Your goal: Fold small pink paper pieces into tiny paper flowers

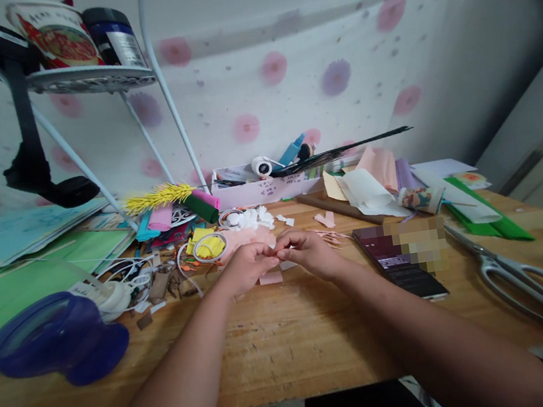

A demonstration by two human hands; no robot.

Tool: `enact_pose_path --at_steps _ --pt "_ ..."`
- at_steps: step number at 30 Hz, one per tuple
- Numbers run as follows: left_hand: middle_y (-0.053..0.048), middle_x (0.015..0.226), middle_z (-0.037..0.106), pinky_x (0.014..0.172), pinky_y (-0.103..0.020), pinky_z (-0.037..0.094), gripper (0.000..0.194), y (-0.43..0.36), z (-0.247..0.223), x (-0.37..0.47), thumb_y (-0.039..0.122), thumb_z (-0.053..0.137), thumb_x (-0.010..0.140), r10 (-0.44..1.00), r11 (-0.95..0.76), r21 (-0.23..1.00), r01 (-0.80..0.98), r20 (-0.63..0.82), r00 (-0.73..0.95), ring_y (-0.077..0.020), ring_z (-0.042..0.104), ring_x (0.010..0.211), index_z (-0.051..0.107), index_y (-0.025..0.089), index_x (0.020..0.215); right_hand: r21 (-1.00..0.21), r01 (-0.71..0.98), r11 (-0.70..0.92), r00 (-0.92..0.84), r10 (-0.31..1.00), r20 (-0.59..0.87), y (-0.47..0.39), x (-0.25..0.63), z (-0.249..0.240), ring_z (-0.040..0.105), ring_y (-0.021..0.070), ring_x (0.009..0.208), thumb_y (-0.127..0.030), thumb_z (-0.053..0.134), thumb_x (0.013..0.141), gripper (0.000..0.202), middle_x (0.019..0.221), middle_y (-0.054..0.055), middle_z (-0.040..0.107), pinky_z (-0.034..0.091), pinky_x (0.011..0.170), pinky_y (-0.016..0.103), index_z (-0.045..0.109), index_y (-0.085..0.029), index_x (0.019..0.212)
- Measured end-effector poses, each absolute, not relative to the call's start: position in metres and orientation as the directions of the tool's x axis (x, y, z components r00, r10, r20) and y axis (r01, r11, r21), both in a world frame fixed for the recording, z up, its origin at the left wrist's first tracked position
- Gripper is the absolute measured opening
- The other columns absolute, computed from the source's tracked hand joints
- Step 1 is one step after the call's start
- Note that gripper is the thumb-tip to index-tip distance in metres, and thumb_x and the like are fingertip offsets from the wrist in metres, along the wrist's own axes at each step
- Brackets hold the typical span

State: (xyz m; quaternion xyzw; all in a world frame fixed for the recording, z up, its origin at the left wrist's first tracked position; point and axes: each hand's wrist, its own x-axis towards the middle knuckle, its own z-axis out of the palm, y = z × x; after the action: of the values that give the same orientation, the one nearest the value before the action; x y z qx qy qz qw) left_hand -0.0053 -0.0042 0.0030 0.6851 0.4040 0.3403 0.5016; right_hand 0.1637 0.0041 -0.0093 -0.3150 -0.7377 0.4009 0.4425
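My left hand [247,267] and my right hand [306,252] meet fingertip to fingertip above the middle of the wooden table. Both are closed in a pinch, and what lies between the fingertips is too small to make out. Small pink paper pieces [270,278] lie just under the hands. Behind my left hand is a larger pale pink paper [250,237], with white paper petals [253,218] beyond it. Thin pink strips [334,238] rest right of my right hand. A yellow paper piece [206,245] with a white ring sits to the left.
At the left are a blue-purple container [57,334] and green sheets [6,294]. On the right lie a phone [396,263], large scissors [509,278] and rolled papers [370,189]. A white box [270,190] stands at the back beside a metal rack [92,79].
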Motion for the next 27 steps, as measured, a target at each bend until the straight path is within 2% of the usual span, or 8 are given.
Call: enact_pose_path --at_steps 4,8,12,16,20,21,23,27 --pt "0.002 0.061 0.051 0.05 -0.019 0.031 0.022 -0.006 0.004 -0.006 0.034 0.055 0.07 0.882 -0.125 0.977 0.171 0.031 0.471 -0.0071 0.043 0.052 0.057 0.013 0.072 -0.796 0.251 0.551 -0.375 0.814 0.444 0.002 0.161 -0.007 0.049 0.0099 0.064 -0.03 0.053 0.075 0.015 0.068 0.0 0.054 0.038 0.06 0.022 0.054 -0.015 0.07" --pt "0.003 0.057 0.048 0.049 -0.019 0.028 0.02 -0.008 0.006 -0.005 0.031 0.054 0.071 0.873 -0.118 0.987 0.107 0.052 0.485 -0.0061 0.039 0.05 0.056 0.012 0.071 -0.683 0.372 0.628 -0.342 0.777 0.528 -0.003 0.157 -0.003 0.046 0.0102 0.062 -0.028 0.047 0.079 0.015 0.066 0.0 0.051 0.036 0.059 0.022 0.049 -0.016 0.069" --pt "0.004 0.051 0.044 0.049 -0.019 0.028 0.02 -0.007 0.005 -0.006 0.031 0.054 0.07 0.876 -0.121 0.988 0.097 0.061 0.479 -0.0069 0.039 0.049 0.049 0.013 0.065 -0.623 0.468 0.627 -0.284 0.774 0.565 -0.007 0.15 -0.004 0.045 0.0109 0.061 -0.025 0.047 0.078 0.013 0.065 0.001 0.05 0.034 0.058 0.022 0.047 -0.016 0.068" --pt "0.002 0.06 0.049 0.055 -0.022 0.033 0.019 -0.006 0.007 -0.005 0.032 0.055 0.067 0.915 -0.252 0.929 0.269 0.139 0.379 -0.0102 0.044 0.057 0.048 0.015 0.063 -0.64 0.524 0.563 -0.256 0.82 0.512 -0.008 0.145 -0.004 0.045 0.0109 0.061 -0.023 0.047 0.078 0.012 0.064 0.001 0.052 0.033 0.056 0.022 0.049 -0.016 0.069" --pt "-0.001 0.068 0.052 0.074 -0.031 0.035 0.013 -0.007 0.013 0.001 0.021 0.059 0.061 0.896 -0.443 0.687 0.576 0.355 0.267 -0.0166 0.045 0.076 0.051 0.016 0.052 -0.697 0.55 0.46 -0.198 0.883 0.426 -0.007 0.144 -0.004 0.046 0.0109 0.059 -0.024 0.047 0.076 0.014 0.062 0.001 0.053 0.034 0.056 0.023 0.049 -0.016 0.065" --pt "-0.001 0.068 0.052 0.076 -0.032 0.034 0.013 -0.007 0.013 0.002 0.019 0.059 0.061 0.891 -0.45 0.659 0.603 0.376 0.254 -0.0173 0.045 0.078 0.051 0.017 0.051 -0.725 0.534 0.434 -0.179 0.897 0.405 -0.007 0.144 -0.005 0.046 0.0109 0.059 -0.025 0.048 0.076 0.015 0.062 0.0 0.053 0.034 0.056 0.023 0.049 -0.015 0.065" --pt "-0.002 0.071 0.054 0.078 -0.032 0.035 0.01 -0.007 0.013 0.004 0.018 0.057 0.063 0.886 -0.461 0.689 0.558 0.386 0.256 -0.0173 0.047 0.08 0.054 0.017 0.053 -0.803 0.435 0.408 -0.177 0.913 0.367 -0.005 0.146 -0.006 0.047 0.0105 0.058 -0.029 0.047 0.077 0.017 0.062 0.0 0.053 0.036 0.056 0.023 0.048 -0.016 0.066" --pt "-0.003 0.082 0.054 0.072 -0.027 0.041 0.011 -0.005 0.007 0.002 0.027 0.055 0.068 0.902 -0.422 0.867 0.263 0.374 0.214 -0.0156 0.05 0.081 0.06 0.017 0.067 -0.894 0.068 0.443 -0.27 0.871 0.411 -0.002 0.149 -0.009 0.052 0.011 0.07 -0.034 0.048 0.078 0.019 0.079 0.002 0.055 0.043 0.064 0.025 0.046 -0.018 0.087"
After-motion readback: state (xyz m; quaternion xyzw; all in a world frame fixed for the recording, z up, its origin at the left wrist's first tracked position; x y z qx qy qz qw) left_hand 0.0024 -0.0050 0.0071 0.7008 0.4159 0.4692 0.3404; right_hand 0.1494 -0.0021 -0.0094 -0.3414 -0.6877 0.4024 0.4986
